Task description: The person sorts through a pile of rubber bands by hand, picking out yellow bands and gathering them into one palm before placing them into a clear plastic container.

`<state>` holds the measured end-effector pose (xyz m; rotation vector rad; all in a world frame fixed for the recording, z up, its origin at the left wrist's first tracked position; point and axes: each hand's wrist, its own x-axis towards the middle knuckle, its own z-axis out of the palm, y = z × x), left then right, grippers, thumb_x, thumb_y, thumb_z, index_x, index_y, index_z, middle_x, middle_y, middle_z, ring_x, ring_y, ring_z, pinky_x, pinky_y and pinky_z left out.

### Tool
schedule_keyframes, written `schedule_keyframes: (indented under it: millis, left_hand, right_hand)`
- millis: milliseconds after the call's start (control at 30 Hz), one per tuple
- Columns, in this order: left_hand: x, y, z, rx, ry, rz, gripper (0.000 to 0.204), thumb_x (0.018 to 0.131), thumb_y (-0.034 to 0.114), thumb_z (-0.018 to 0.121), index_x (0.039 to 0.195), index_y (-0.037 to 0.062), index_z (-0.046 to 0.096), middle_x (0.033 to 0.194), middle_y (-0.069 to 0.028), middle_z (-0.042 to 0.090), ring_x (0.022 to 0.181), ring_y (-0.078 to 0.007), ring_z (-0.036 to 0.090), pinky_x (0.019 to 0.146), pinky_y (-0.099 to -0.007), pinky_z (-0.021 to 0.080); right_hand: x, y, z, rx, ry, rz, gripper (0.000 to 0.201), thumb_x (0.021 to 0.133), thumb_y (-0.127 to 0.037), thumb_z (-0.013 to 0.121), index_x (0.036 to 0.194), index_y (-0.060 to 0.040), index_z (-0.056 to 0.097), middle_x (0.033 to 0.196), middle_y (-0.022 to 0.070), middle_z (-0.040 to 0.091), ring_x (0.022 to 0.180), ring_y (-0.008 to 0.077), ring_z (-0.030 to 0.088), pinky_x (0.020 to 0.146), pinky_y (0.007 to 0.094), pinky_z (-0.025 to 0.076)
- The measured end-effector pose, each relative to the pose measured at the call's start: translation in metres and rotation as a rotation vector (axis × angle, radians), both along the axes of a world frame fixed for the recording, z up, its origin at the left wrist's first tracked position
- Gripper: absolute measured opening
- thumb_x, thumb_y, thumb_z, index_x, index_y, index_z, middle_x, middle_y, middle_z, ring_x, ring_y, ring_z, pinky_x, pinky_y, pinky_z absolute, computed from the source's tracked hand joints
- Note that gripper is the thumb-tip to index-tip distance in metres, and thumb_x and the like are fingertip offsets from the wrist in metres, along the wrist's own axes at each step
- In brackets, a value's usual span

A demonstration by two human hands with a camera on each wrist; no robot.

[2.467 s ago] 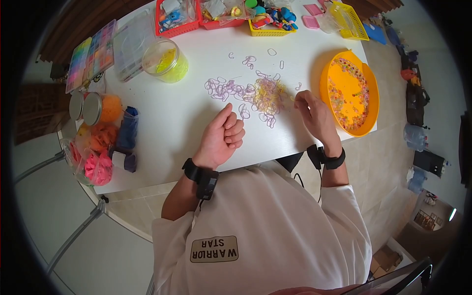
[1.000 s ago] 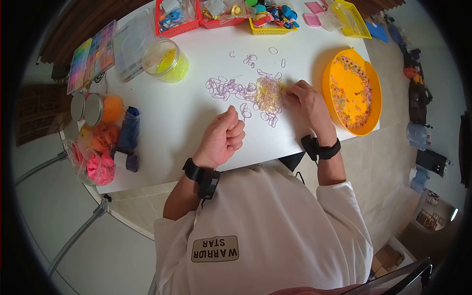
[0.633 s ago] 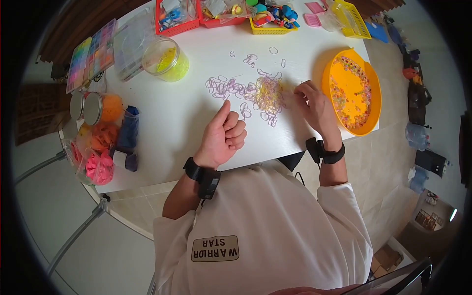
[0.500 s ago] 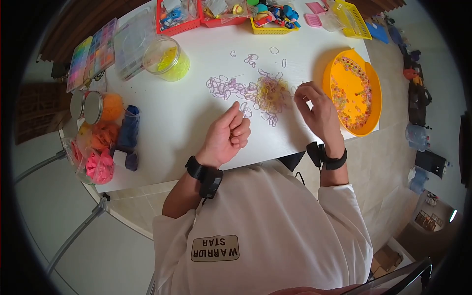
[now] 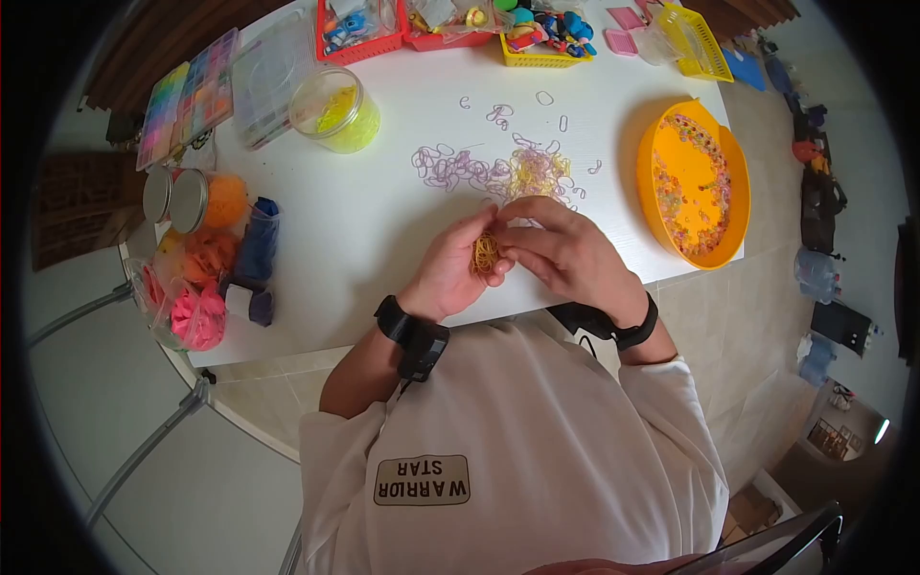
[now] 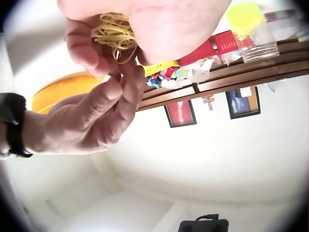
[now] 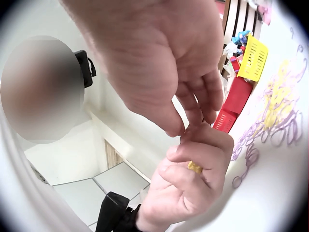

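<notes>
My left hand [image 5: 443, 275] curls round a bundle of yellow rubber bands [image 5: 485, 252], held just above the table's front. In the left wrist view the bands [image 6: 115, 33] show as a loose tangle in the palm, one loop hanging out. My right hand [image 5: 580, 257] meets it from the right, thumb and fingers pinched together at the left fingertips and that loop. In the right wrist view only a bit of the yellow bundle [image 7: 195, 167] shows between the left fingers. Beyond both hands lies a pile of yellow bands [image 5: 540, 172] mixed with purple bands [image 5: 441, 168].
A yellow bowl [image 5: 648, 182] of beads stands at the right edge. A clear jar [image 5: 350, 125] of neon-yellow bands stands back left, near coloured bead boxes [image 5: 190, 96]. Jars and bags [image 5: 199, 321] fill the left side; red and yellow baskets [image 5: 546, 59] line the back.
My right hand has moved from beside the pile, left and towards the body, to the left hand. My left hand has turned and moved right, so its yellow bundle now shows.
</notes>
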<state>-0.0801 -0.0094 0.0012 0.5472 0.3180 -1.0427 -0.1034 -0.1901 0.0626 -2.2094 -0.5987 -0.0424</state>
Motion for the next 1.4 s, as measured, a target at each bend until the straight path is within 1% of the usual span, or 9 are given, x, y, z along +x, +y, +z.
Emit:
schedule_keyframes:
  millis: [67,200,367,500,767,1000,1167,1267,1400]
  left_hand:
    - [-0.001,0.001,-0.002,-0.022,-0.064,-0.007,0.03,0.103,0.038,0.042,0.086,0.0164,0.053,0.074,0.0038,0.05,0.057,-0.0075,0.044,0.049,-0.021,0.034]
    - [0.003,0.004,0.002,0.027,-0.047,-0.01,0.039,0.104,0.043,0.041,0.075,0.0169,0.045,0.063,0.0056,0.037,0.05,-0.0068,0.029,0.045,-0.0212,0.026]
    - [0.005,0.005,0.004,0.067,-0.011,0.034,0.047,0.104,0.047,0.037,0.066,0.019,0.036,0.057,0.0073,0.025,0.048,-0.0069,0.019,0.042,-0.0228,0.019]
    - [0.005,0.009,0.0,0.026,-0.005,0.015,0.051,0.103,0.049,0.036,0.062,0.0197,0.032,0.056,0.0069,0.023,0.047,-0.0073,0.019,0.042,-0.0234,0.018]
    - [0.005,0.011,0.001,0.011,0.001,0.02,0.048,0.103,0.045,0.038,0.062,0.0195,0.033,0.056,0.0068,0.022,0.047,-0.0075,0.019,0.043,-0.0234,0.018]
    - [0.003,0.009,-0.003,-0.035,-0.024,0.03,0.039,0.103,0.04,0.041,0.071,0.0173,0.043,0.062,0.0053,0.034,0.053,-0.0078,0.031,0.049,-0.0222,0.027]
    - [-0.001,-0.001,-0.002,-0.011,0.006,0.051,0.032,0.103,0.038,0.041,0.09,0.0128,0.056,0.077,0.0002,0.054,0.064,-0.0128,0.049,0.058,-0.025,0.041]
    - [-0.003,-0.004,-0.007,-0.04,-0.036,0.048,0.031,0.103,0.037,0.041,0.098,0.0116,0.058,0.085,-0.0025,0.061,0.072,-0.0168,0.057,0.064,-0.0271,0.048]
    - [-0.003,-0.001,-0.008,-0.031,-0.015,0.034,0.03,0.104,0.036,0.039,0.1,0.0124,0.057,0.086,-0.0024,0.061,0.073,-0.0171,0.058,0.066,-0.0276,0.049]
  right_hand:
    - [-0.002,-0.009,0.005,0.037,0.082,-0.086,0.014,0.08,-0.005,0.068,0.094,-0.004,0.067,0.104,0.0113,0.063,0.093,0.031,0.064,0.08,0.0374,0.053]
    - [0.006,-0.047,-0.008,-0.237,0.021,-0.302,0.013,0.08,-0.006,0.068,0.093,-0.0054,0.068,0.094,0.0094,0.067,0.085,0.0304,0.065,0.074,0.0373,0.053]
    - [0.008,-0.072,-0.028,-0.36,0.045,-0.299,0.011,0.082,-0.007,0.066,0.092,-0.0055,0.068,0.09,0.0094,0.065,0.08,0.031,0.063,0.071,0.039,0.051]
    - [0.009,-0.07,-0.042,-0.401,0.049,-0.275,0.009,0.082,-0.007,0.065,0.09,-0.0051,0.067,0.086,0.01,0.062,0.079,0.031,0.063,0.069,0.0401,0.05]
    - [0.011,-0.066,-0.039,-0.408,0.093,-0.261,0.009,0.082,-0.007,0.064,0.091,-0.0049,0.065,0.085,0.0098,0.061,0.08,0.0311,0.063,0.069,0.0402,0.05]
    - [0.007,-0.064,-0.021,-0.292,0.112,-0.342,0.01,0.082,-0.008,0.066,0.092,-0.0046,0.065,0.087,0.0086,0.063,0.075,0.0321,0.063,0.068,0.0395,0.051]
    - [0.003,-0.038,0.0,-0.186,0.042,-0.172,0.017,0.079,-0.008,0.069,0.096,-0.0065,0.068,0.089,0.0075,0.063,0.08,0.0297,0.064,0.069,0.0368,0.052]
    - [0.003,-0.008,0.005,-0.108,-0.006,0.002,0.019,0.075,-0.008,0.07,0.094,-0.006,0.067,0.09,0.0075,0.06,0.083,0.0276,0.062,0.069,0.0377,0.052]
    - [0.007,-0.002,0.0,-0.108,0.024,0.031,0.02,0.076,-0.005,0.068,0.097,-0.0052,0.067,0.091,0.0087,0.061,0.083,0.0294,0.062,0.071,0.0383,0.052]
